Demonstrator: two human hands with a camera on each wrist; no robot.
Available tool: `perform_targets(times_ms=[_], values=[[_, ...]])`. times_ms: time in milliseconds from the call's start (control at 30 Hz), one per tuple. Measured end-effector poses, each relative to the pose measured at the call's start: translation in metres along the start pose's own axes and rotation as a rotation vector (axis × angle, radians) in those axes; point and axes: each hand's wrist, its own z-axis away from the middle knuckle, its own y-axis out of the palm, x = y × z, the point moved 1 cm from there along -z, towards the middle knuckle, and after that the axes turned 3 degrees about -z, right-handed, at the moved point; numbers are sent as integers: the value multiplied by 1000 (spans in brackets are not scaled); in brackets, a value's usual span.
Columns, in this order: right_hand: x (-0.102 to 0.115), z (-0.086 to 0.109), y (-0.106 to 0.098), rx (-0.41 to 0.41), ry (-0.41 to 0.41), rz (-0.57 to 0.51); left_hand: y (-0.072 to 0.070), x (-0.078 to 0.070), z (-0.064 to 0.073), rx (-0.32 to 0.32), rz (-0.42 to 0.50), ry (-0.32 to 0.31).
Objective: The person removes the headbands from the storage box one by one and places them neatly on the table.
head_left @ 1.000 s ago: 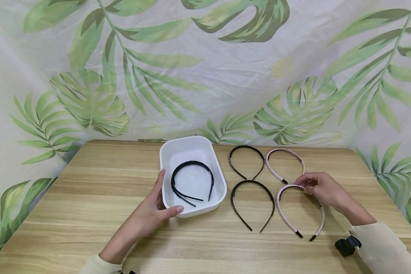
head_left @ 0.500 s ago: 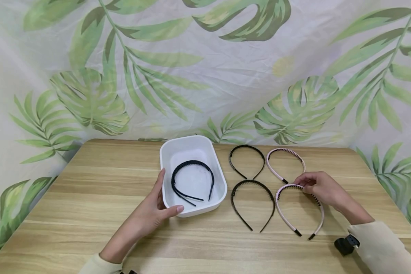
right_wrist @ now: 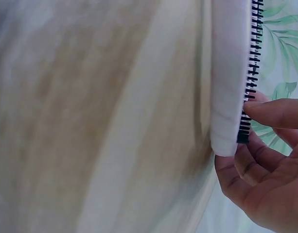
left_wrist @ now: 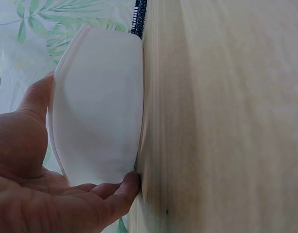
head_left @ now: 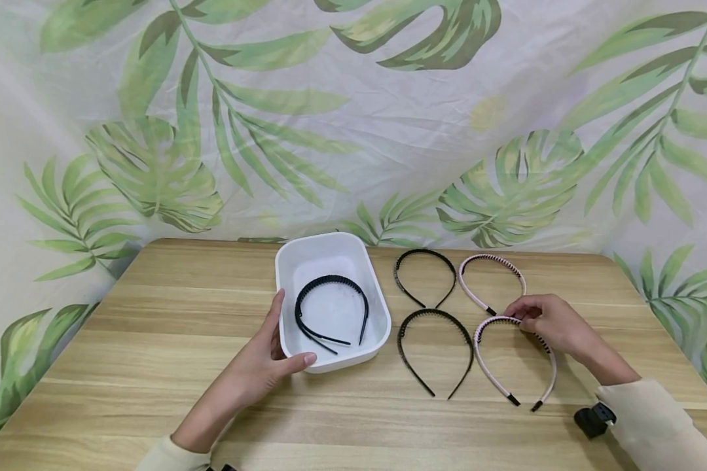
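My left hand grips the near left corner of a white plastic tray, thumb over the rim. In the left wrist view, the fingertips reach the bottom edge of its wall, by the table. Black toothed headbands lie inside the tray, overlapping. To the right, my right hand pinches the top of the nearer pink headband. Seen from the right wrist, the thumb is against the black teeth, with the other fingers curled around the band's outer side.
Two black headbands, one behind and one in front, lie just right of the tray. Another pink headband lies behind the held one. All are on a wooden table, with a leaf-print cloth hanging behind it.
The pinched pink headband has shifted very slightly left and away, its ends moving a little. The left hand and tray stay as they were.
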Motion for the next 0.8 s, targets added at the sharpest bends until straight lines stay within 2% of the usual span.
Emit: perform_targets(times_ms=[467, 800], values=[[-1, -1, 2, -4, 25, 4, 0, -1, 1, 1, -7, 8], [4, 0, -6, -49, -3, 92, 0, -3, 1, -1, -25, -1]])
